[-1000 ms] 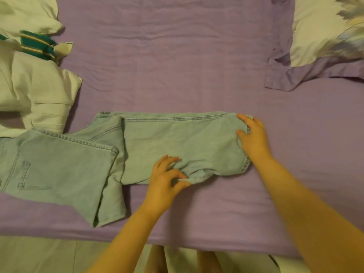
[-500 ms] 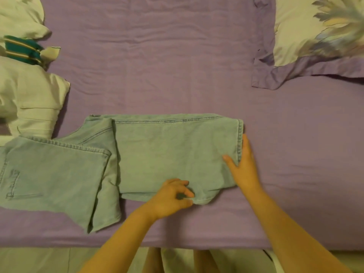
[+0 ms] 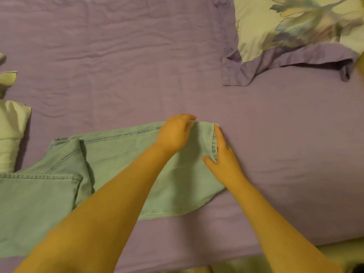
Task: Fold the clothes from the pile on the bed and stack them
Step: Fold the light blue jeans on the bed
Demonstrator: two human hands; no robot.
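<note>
While both forearms reach out over the near edge of the bed (image 3: 137, 62), we see the left hand (image 3: 175, 134) at the far right corner of the jeans (image 3: 122, 154), its fingers curled over the top edge and seeming to pinch the denim there. The right hand (image 3: 224, 158) lies flat along the right-hand hem, fingers straight and pointing away from us, the thumb spread onto the cloth; it presses rather than grips.

We count two hands, one pair of jeans, one pillow (image 3: 291, 26) and one heap of pale clothes (image 3: 11, 131).

The jeans are pale blue and lie flat near the front edge of the bed, running from the left border of the view to just right of centre. One part is folded over at the left, so that a layered panel sits on top of the rest there.

The bed is covered by a creased lilac sheet. The pillow, cream with a flower print and a lilac border, rests at the far right corner. The pale clothes sit at the left edge, touching the jeans' far left end. A strip of light floor (image 3: 338, 251) shows at the lower right, beyond the mattress edge.
</note>
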